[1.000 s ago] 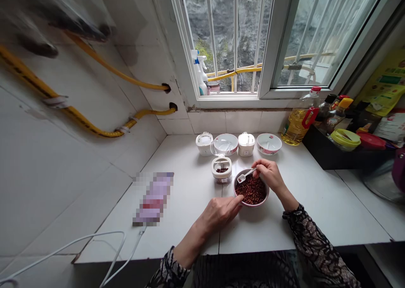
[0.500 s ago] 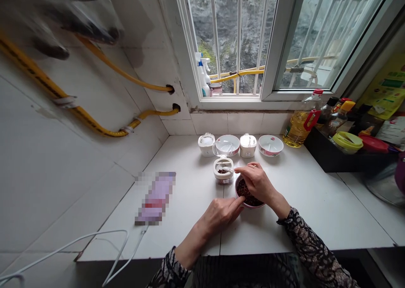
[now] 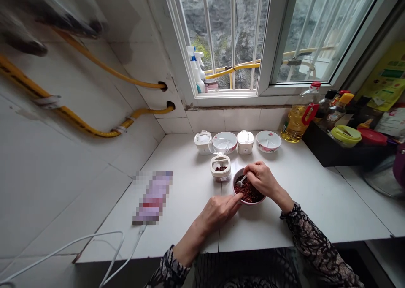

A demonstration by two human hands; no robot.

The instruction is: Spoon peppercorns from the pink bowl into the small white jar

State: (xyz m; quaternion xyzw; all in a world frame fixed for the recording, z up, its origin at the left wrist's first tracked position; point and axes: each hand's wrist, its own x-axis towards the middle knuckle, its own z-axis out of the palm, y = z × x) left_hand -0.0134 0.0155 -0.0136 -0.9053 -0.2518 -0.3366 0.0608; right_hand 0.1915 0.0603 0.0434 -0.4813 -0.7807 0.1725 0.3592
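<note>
A bowl [image 3: 252, 204] with a pale pink outside stands on the counter, filled with small dark red bits [image 3: 252, 194] that look like Sichuan peppercorns. My left hand [image 3: 220, 212] grips its near left rim with thumb and fingers. In my closed right hand [image 3: 262, 179] is a small white spoon [image 3: 241, 182], its tip down among the bits. Just left of the bowl, a clear spice jar [image 3: 220, 175] with a cream rim and raised lid contains similar dark bits. The fingertips of my right hand are partly hidden.
Behind stand two lidded white jars [image 3: 203, 143] and two patterned bowls [image 3: 268, 142]. An oil bottle [image 3: 299, 118] and a black box [image 3: 330, 148] of bottles occupy the back right. At left lies a pixelated purple object [image 3: 154, 197] with a white cable [image 3: 131, 248].
My right hand has brought the spoon from the spice jar's opening down into the bowl on the right. My left hand still grips the rim. The view has shifted slightly.
</note>
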